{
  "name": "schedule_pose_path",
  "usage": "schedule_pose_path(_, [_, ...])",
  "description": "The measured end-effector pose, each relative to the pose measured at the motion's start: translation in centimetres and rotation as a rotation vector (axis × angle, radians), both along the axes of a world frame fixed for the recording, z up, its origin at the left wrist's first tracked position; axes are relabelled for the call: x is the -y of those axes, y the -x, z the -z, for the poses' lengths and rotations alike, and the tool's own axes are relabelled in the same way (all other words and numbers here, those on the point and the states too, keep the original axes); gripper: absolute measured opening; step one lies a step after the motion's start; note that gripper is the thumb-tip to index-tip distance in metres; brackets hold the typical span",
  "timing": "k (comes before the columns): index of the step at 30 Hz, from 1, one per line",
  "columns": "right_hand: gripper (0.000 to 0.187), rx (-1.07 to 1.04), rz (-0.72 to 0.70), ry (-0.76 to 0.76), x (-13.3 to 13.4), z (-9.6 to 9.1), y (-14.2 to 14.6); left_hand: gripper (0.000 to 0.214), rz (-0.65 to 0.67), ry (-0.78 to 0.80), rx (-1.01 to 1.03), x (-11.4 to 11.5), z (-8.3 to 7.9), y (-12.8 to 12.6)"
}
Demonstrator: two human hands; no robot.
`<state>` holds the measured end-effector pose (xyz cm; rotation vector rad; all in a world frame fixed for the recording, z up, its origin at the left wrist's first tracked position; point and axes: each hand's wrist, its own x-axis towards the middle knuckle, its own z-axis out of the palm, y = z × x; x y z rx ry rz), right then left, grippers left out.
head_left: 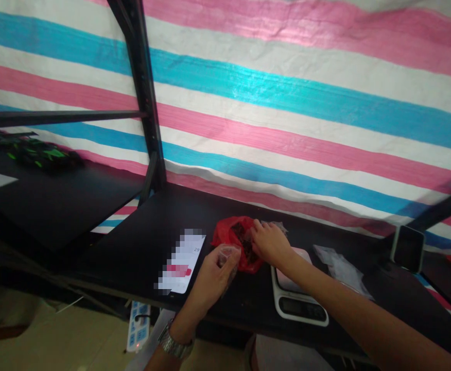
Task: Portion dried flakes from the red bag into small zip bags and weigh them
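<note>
My left hand [213, 275], a metal watch on its wrist, is closed round a small clear plastic bag [228, 253] held just left of a red plastic bag [225, 233] with dark pieces inside. My right hand [270, 242] reaches into the red bag's mouth with fingers bent together; what they pinch is hidden. Both hands hover over a black table [140, 247].
A white digital scale [300, 304] sits under my right forearm. Clear plastic bags [341, 268] lie to its right, a paper sheet [181, 263] to the left. A black shelf post [142, 93] stands left. A striped tarp [287, 103] hangs behind. A power strip [138, 319] lies below.
</note>
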<state>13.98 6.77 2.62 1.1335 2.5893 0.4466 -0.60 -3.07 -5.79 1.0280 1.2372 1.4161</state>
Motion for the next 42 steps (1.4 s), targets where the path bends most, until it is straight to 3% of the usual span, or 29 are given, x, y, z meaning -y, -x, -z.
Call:
schedule_pose_path(5, [0.031, 0.001, -0.014, 0.064, -0.2, -0.1, -1.0, 0.046, 0.261, -0.037, -0.075, 0.7, -0.3, -0.4])
schedule_pose_path(8, [0.036, 0.001, -0.028, 0.125, -0.1, -0.1, -1.9, 0.046, 0.306, -0.022, -0.072, 0.9, -0.7, -0.7])
schedule_pose_path(19, [0.03, -0.09, 0.007, 0.417, 0.3, -0.7, -3.3, 0.048, 0.153, -0.041, 0.003, 0.1, -0.4, -1.1])
schedule_pose_path(25, [0.026, -0.278, 0.027, 0.599, -0.5, -0.3, -3.6, 0.052, -0.007, -0.035, -0.015, 0.0, -0.9, -0.3])
schedule_pose_path(30, [0.038, -0.406, 0.085, 0.928, -2.1, 0.6, -4.4, 0.057, -0.005, -0.029, -0.042, 0.2, -1.1, 0.2])
schedule_pose_path(33, [0.046, -0.48, 0.141, 0.998, -2.8, 0.5, -4.9, 0.057, 0.003, -0.017, -0.029, 0.1, -1.0, 0.3])
schedule_pose_path(35, [0.045, -0.481, 0.143, 0.958, -2.7, 0.1, -5.0, 0.054, 0.016, -0.022, -0.038, 0.1, -1.0, 0.4])
schedule_pose_path(37, [0.039, -0.398, 0.11, 0.824, -2.1, -0.4, -4.8, 0.048, 0.069, -0.042, -0.065, 0.2, -0.9, 0.6])
schedule_pose_path(42, [0.035, -0.061, 0.053, 0.203, 1.1, -1.4, -3.1, 0.045, 0.272, 0.024, -0.129, 1.8, -0.9, 1.3])
